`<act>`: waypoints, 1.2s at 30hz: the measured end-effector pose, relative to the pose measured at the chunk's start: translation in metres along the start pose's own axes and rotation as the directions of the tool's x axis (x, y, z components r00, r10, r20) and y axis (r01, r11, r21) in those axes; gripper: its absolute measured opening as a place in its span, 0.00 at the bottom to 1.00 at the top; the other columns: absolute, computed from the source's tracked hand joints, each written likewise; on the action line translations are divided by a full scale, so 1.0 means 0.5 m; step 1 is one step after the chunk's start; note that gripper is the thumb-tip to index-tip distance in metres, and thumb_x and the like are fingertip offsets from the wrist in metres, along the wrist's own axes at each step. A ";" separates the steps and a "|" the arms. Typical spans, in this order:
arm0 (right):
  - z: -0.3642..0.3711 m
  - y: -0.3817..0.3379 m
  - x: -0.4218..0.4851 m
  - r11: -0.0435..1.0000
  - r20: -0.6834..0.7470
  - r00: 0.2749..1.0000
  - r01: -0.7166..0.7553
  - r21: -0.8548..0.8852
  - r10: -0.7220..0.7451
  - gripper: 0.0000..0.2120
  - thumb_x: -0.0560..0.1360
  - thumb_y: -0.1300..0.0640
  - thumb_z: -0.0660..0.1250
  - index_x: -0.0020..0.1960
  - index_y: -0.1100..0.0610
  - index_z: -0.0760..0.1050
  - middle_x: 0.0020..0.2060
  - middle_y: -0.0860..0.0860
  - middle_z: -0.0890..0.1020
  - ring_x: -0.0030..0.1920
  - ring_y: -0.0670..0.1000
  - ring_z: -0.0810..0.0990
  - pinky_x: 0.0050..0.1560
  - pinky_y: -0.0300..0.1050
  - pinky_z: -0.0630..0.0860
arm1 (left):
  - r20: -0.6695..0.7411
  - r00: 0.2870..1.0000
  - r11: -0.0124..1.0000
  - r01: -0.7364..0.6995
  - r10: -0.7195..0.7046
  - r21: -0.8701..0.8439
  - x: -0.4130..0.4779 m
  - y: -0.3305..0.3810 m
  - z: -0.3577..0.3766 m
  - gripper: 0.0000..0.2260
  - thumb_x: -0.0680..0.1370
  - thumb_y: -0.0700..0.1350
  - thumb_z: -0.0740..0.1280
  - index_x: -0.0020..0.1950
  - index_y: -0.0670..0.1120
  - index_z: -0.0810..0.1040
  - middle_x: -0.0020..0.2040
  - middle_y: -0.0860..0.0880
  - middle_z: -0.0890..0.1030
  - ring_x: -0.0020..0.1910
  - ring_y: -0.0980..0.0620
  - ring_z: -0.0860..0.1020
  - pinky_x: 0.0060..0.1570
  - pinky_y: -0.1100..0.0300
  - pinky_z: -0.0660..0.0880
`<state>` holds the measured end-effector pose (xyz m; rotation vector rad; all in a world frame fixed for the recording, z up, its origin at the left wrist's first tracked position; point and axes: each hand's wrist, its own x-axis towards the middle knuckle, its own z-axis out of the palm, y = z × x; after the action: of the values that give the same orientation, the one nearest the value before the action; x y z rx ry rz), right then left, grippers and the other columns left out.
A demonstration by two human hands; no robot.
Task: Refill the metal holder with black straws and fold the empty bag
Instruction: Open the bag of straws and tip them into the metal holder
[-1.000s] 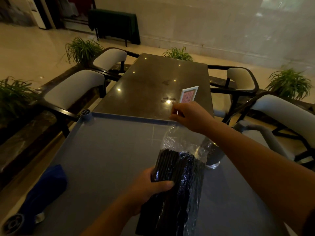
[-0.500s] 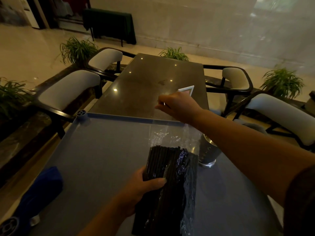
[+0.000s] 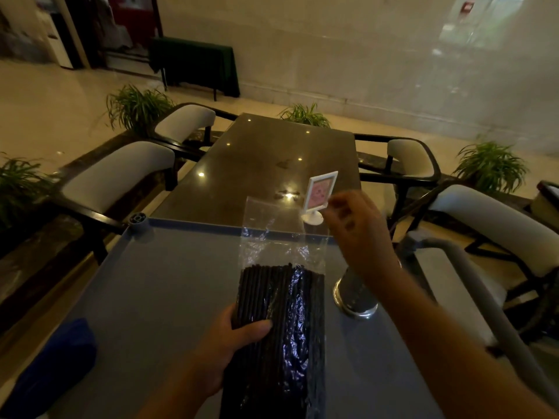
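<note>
A clear plastic bag full of black straws lies lengthwise over the grey cart top. My left hand grips its lower left side, thumb across the straws. The bag's empty upper part stands up, crinkled. My right hand is blurred, with curled fingers at the bag's top right corner; whether it pinches the plastic is unclear. The metal holder stands right of the bag, partly hidden behind my right forearm.
A blue cloth lies at the cart's near left corner. The cart's grey handle runs along the right. Beyond the cart's raised rim is a dark table with a small white sign stand, with cushioned chairs on both sides.
My right hand has moved right and slightly nearer, from the middle of the bag's top to its right corner. The bag's top now stands flatter and wider. My left hand keeps its grip.
</note>
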<state>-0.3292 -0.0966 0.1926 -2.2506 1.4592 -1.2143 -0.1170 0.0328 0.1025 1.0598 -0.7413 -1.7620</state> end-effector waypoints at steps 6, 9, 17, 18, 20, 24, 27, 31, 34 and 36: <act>0.084 -0.030 -0.203 0.614 0.305 0.732 -0.678 0.404 0.609 0.27 0.73 0.38 0.62 0.66 0.52 0.68 0.58 0.53 0.78 0.53 0.51 0.81 0.51 0.48 0.80 | 0.024 1.000 1.000 -0.012 0.012 -0.004 0.027 0.017 0.005 0.40 0.52 0.46 0.86 0.60 0.38 0.75 0.46 0.37 0.84 0.44 0.37 0.83 0.40 0.47 0.81; 0.094 -0.054 -0.232 0.151 0.559 0.625 -0.729 0.667 0.545 0.25 0.79 0.39 0.55 0.62 0.56 0.77 0.54 0.58 0.84 0.56 0.58 0.82 0.59 0.60 0.76 | 0.029 1.000 1.000 -0.004 0.004 0.026 0.037 0.018 0.010 0.36 0.56 0.44 0.84 0.59 0.36 0.76 0.45 0.36 0.84 0.43 0.37 0.84 0.39 0.47 0.81; 0.066 -0.032 -0.248 0.254 0.550 0.713 -0.683 0.684 0.435 0.31 0.61 0.47 0.75 0.62 0.54 0.74 0.53 0.56 0.85 0.55 0.57 0.84 0.53 0.50 0.81 | 0.019 1.000 0.990 -0.015 0.012 0.138 0.055 0.006 0.037 0.29 0.65 0.39 0.78 0.64 0.40 0.75 0.56 0.35 0.83 0.56 0.35 0.82 0.54 0.43 0.79; 0.064 -0.034 -0.247 0.292 0.533 0.727 -0.673 0.680 0.434 0.31 0.60 0.48 0.76 0.62 0.54 0.74 0.53 0.54 0.85 0.54 0.55 0.84 0.51 0.48 0.81 | 0.021 1.000 0.990 -0.016 0.013 0.143 0.057 0.004 0.041 0.31 0.63 0.41 0.79 0.65 0.40 0.75 0.56 0.36 0.83 0.55 0.36 0.82 0.51 0.46 0.80; 0.064 -0.032 -0.244 0.342 0.489 0.739 -0.658 0.671 0.464 0.31 0.59 0.50 0.77 0.61 0.53 0.74 0.52 0.52 0.86 0.53 0.53 0.84 0.49 0.45 0.81 | 0.062 0.998 0.989 -0.020 0.011 0.146 0.059 0.003 0.051 0.35 0.61 0.44 0.80 0.65 0.42 0.75 0.56 0.40 0.84 0.56 0.40 0.83 0.48 0.53 0.81; 0.070 -0.030 -0.242 0.300 0.457 0.714 -0.662 0.686 0.531 0.23 0.65 0.54 0.77 0.58 0.51 0.77 0.49 0.51 0.86 0.52 0.52 0.85 0.50 0.48 0.80 | 0.126 0.992 0.980 -0.035 0.011 0.194 0.064 -0.001 0.067 0.42 0.57 0.51 0.84 0.68 0.48 0.71 0.60 0.44 0.83 0.60 0.44 0.81 0.54 0.52 0.80; 0.075 -0.040 -0.244 0.207 0.469 0.685 -0.662 0.721 0.557 0.25 0.63 0.52 0.77 0.58 0.57 0.78 0.50 0.58 0.86 0.53 0.59 0.84 0.56 0.60 0.78 | 0.145 0.987 0.944 -0.117 0.075 0.309 0.065 -0.011 0.079 0.40 0.62 0.49 0.82 0.70 0.51 0.69 0.64 0.47 0.81 0.64 0.46 0.79 0.63 0.46 0.76; 0.074 -0.035 -0.252 0.085 0.497 0.635 -0.662 0.745 0.591 0.18 0.67 0.59 0.75 0.56 0.61 0.78 0.48 0.63 0.85 0.52 0.64 0.83 0.58 0.63 0.77 | 0.012 0.994 0.950 -0.104 0.105 0.294 0.066 -0.034 0.086 0.39 0.57 0.50 0.83 0.66 0.52 0.72 0.55 0.50 0.85 0.55 0.49 0.84 0.51 0.53 0.80; 0.053 -0.022 -0.248 0.062 0.515 0.626 -0.668 0.742 0.586 0.15 0.69 0.60 0.69 0.55 0.61 0.78 0.47 0.62 0.86 0.49 0.62 0.85 0.49 0.56 0.81 | -0.035 0.997 0.988 -0.065 0.071 0.136 0.064 -0.033 0.083 0.37 0.54 0.47 0.83 0.62 0.49 0.76 0.51 0.44 0.87 0.51 0.42 0.85 0.46 0.49 0.81; 0.043 -0.015 -0.245 0.078 0.513 0.643 -0.663 0.745 0.569 0.18 0.68 0.58 0.68 0.57 0.61 0.78 0.47 0.61 0.86 0.48 0.61 0.85 0.47 0.54 0.80 | -0.017 0.998 0.996 -0.064 0.065 0.054 0.062 -0.025 0.081 0.38 0.53 0.49 0.84 0.61 0.48 0.77 0.52 0.41 0.86 0.51 0.39 0.85 0.45 0.48 0.82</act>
<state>-0.3304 0.0036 0.1183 -0.7110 1.0306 -1.1009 -0.1647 0.0105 0.0997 1.0752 -0.8063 -1.6838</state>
